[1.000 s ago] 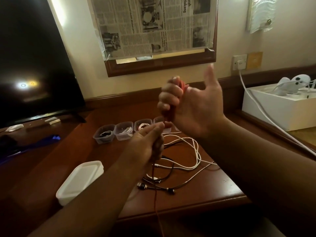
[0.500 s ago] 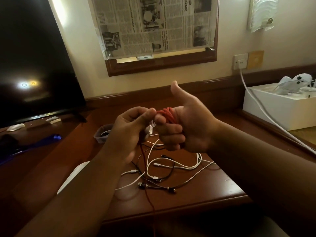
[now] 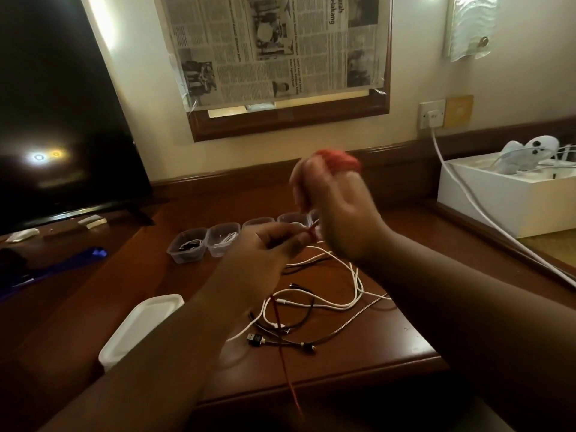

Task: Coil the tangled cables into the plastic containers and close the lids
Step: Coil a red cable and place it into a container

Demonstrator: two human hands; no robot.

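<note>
My right hand (image 3: 339,210) is raised over the desk with a red cable (image 3: 338,159) wound in loops around its fingers. My left hand (image 3: 265,254) pinches the same red cable lower down; its free end (image 3: 288,378) hangs past the desk's front edge. A tangle of white and dark cables (image 3: 314,304) lies on the desk under both hands. A row of small clear plastic containers (image 3: 190,249) stands behind, the two at the left holding coiled cables; the right ones are partly hidden by my hands.
A stack of white lids (image 3: 140,325) lies at the front left of the desk. A black TV (image 3: 56,104) stands at the left. A white box (image 3: 511,198) with a power cord (image 3: 461,194) sits at the right. The desk's front edge (image 3: 343,375) is close.
My right hand has turned and risen with the red coil now on top. My left hand has dropped lower, still pinching the red cable, and the containers show again.
</note>
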